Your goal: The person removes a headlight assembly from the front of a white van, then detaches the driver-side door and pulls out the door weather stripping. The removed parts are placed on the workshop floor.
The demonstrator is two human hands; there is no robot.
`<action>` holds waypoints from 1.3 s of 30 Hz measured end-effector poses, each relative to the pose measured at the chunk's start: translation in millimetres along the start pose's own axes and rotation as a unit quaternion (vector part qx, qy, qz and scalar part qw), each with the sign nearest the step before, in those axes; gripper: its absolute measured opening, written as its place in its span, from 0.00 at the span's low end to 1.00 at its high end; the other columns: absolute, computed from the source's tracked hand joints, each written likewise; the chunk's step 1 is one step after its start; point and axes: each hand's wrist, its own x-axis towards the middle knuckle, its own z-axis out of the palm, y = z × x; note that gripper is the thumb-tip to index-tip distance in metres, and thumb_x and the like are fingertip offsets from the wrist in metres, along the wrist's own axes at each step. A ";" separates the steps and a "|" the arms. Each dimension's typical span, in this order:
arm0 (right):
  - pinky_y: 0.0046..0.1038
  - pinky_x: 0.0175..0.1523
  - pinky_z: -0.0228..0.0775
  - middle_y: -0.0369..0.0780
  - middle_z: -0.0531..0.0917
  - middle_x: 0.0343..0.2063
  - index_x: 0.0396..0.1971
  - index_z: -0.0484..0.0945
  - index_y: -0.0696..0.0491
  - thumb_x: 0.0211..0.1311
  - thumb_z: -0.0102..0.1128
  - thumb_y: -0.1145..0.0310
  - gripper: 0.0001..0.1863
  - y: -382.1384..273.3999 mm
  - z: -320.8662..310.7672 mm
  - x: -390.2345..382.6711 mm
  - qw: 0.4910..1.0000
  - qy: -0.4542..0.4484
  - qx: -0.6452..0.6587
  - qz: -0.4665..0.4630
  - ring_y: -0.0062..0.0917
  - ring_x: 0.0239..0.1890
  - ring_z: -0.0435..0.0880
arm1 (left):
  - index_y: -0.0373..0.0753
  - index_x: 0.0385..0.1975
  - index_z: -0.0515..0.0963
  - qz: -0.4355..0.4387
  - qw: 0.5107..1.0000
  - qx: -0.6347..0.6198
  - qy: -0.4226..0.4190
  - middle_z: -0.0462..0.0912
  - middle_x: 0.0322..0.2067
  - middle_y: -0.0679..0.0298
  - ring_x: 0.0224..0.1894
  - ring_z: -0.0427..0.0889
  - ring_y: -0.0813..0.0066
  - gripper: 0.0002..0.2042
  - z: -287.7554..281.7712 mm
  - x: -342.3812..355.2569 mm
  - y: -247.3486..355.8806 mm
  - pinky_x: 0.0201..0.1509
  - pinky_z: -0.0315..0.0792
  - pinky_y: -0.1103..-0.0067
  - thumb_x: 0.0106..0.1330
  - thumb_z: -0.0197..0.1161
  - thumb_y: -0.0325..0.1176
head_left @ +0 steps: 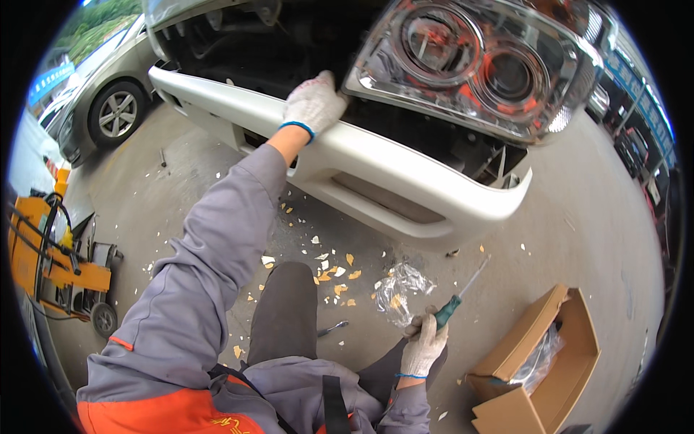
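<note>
Above grey floor (557, 231), a screwdriver (449, 311) (green-handled) juts from right grip (425, 341).

On my feed, I have the gloved left hand (314, 105) at the white bumper (361, 152)'s upper edge, just beside a clear-lensed headlight assembly (463, 65). On the bumper's near side, my gloved right hand (424, 347) grips a green-handled screwdriver (450, 309), left of an open cardboard box (517, 338).

Tight above the bumper (354, 155)

A dark opening (285, 47) lies behind its top edge — the headlight (477, 72) crowds the right side, the left hand (312, 105) blocks part of that edge. Floor (524, 267) between bumper and cardboard box (522, 334) gives passage — the screwdriver (449, 310) juts in.
</note>
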 end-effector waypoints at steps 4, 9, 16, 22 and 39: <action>0.21 0.25 0.65 0.34 0.78 0.25 0.52 0.76 0.57 0.76 0.57 0.61 0.15 25.8 -10.5 0.9 1.000 0.000 -0.028 0.008 0.16 0.20 0.72 | 0.31 0.51 0.75 -0.025 0.999 -0.008 -0.023 0.86 0.46 0.40 0.53 0.85 0.45 0.20 -8.6 -6.5 1.8 0.59 0.78 0.60 0.67 0.59 0.42; 0.20 0.25 0.65 0.33 0.78 0.25 0.50 0.76 0.56 0.75 0.58 0.61 0.15 46.3 -22.9 -3.2 0.999 0.017 0.016 0.037 0.16 0.21 0.74 | 0.31 0.53 0.75 -0.031 0.999 0.003 -0.027 0.87 0.45 0.42 0.53 0.86 0.46 0.21 -10.0 -6.6 1.1 0.58 0.79 0.61 0.67 0.60 0.41; 0.21 0.25 0.67 0.34 0.79 0.24 0.47 0.76 0.57 0.73 0.59 0.60 0.15 55.9 -26.5 -1.3 0.996 0.018 -0.041 0.080 0.16 0.21 0.74 | 0.32 0.55 0.73 -0.042 0.998 -0.003 -0.041 0.87 0.47 0.41 0.53 0.86 0.45 0.24 -9.1 -4.5 1.4 0.58 0.79 0.61 0.66 0.63 0.43; 0.22 0.24 0.67 0.34 0.79 0.24 0.43 0.77 0.57 0.74 0.61 0.58 0.15 60.9 -22.3 1.1 0.993 0.026 -0.083 0.085 0.16 0.20 0.74 | 0.35 0.62 0.70 -0.014 0.999 -0.015 -0.041 0.84 0.52 0.43 0.58 0.83 0.46 0.26 -15.0 -6.9 7.0 0.62 0.77 0.61 0.66 0.62 0.40; 0.26 0.25 0.74 0.37 0.82 0.26 0.41 0.77 0.57 0.73 0.60 0.62 0.13 65.0 -27.3 1.4 0.984 -0.012 -0.111 0.139 0.20 0.20 0.79 | 0.36 0.61 0.73 0.044 0.997 -0.028 -0.054 0.84 0.54 0.45 0.59 0.83 0.50 0.39 -14.1 -11.6 5.2 0.63 0.76 0.64 0.56 0.72 0.58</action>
